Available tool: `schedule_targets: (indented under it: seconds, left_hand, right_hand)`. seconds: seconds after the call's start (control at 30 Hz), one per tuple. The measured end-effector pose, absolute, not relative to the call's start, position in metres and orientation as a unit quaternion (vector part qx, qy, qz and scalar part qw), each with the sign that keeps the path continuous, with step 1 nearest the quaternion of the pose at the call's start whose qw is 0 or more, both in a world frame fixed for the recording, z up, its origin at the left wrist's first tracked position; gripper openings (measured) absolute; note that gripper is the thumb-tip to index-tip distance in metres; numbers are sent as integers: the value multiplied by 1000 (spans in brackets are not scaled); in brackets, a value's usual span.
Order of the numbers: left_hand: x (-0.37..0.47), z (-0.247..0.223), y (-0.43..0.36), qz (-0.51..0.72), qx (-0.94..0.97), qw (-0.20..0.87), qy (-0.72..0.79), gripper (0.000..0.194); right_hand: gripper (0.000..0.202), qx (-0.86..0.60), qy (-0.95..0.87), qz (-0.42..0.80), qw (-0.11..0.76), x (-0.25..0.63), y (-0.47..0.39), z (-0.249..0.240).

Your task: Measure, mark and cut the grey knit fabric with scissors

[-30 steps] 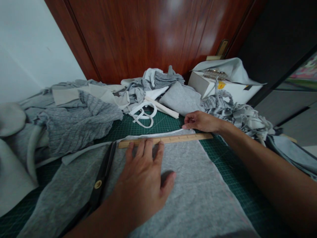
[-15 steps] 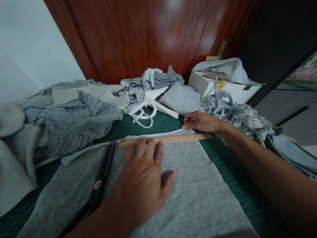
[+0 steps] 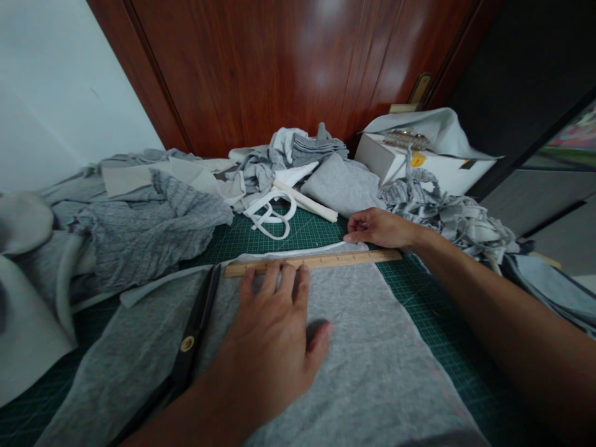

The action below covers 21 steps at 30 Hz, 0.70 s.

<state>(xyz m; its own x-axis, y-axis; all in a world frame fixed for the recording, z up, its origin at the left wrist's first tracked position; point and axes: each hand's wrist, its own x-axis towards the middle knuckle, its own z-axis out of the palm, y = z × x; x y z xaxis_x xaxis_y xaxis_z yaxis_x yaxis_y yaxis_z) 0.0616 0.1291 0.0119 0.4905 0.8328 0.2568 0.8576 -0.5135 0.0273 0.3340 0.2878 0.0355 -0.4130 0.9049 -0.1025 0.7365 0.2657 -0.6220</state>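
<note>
My left hand [image 3: 274, 347] lies flat on a sheet of grey knit fabric [image 3: 358, 347], its fingers spread. Its fingertips press on a wooden ruler [image 3: 344, 259], which lies across the fabric near its far edge. At that far edge, beyond the ruler, my right hand [image 3: 379, 228] has its thumb and index finger closed on the fabric's pale border. Exactly how much cloth is between those fingers is hidden. Black scissors [image 3: 194, 332] with a brass pivot rest on the fabric left of my left hand, their handles partly behind my forearm.
A green cutting mat [image 3: 316, 228] lies underneath. Grey ribbed cloth [image 3: 153, 230] is heaped at the left. White strips [image 3: 274, 214] and folded grey cloth [image 3: 342, 183] lie at the back. On the right are a white box [image 3: 437, 167], tangled fabric scraps [image 3: 465, 220] and stacked cloth [image 3: 549, 285].
The whole view has shifted slightly to one side. Both hands, the ruler and the fabric keep their places relative to each other.
</note>
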Motion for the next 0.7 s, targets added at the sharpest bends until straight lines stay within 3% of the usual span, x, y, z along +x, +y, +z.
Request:
schedule_targets:
  seconds: [0.37, 0.5, 0.6, 0.7]
  left_hand:
    - [63, 16, 128, -101, -860, 39, -499, 67]
    - [64, 16, 127, -99, -861, 36, -498, 67]
    - [64, 16, 125, -102, -860, 41, -498, 66]
    - [64, 17, 124, -111, -860, 48, -496, 67]
  right_hand:
    - [41, -524, -794, 269, 148, 330, 282, 46]
    - [41, -536, -788, 217, 212, 323, 270, 64]
    - [45, -512, -776, 270, 252, 306, 253, 78]
    - [45, -474, -760, 387, 221, 276, 235, 86]
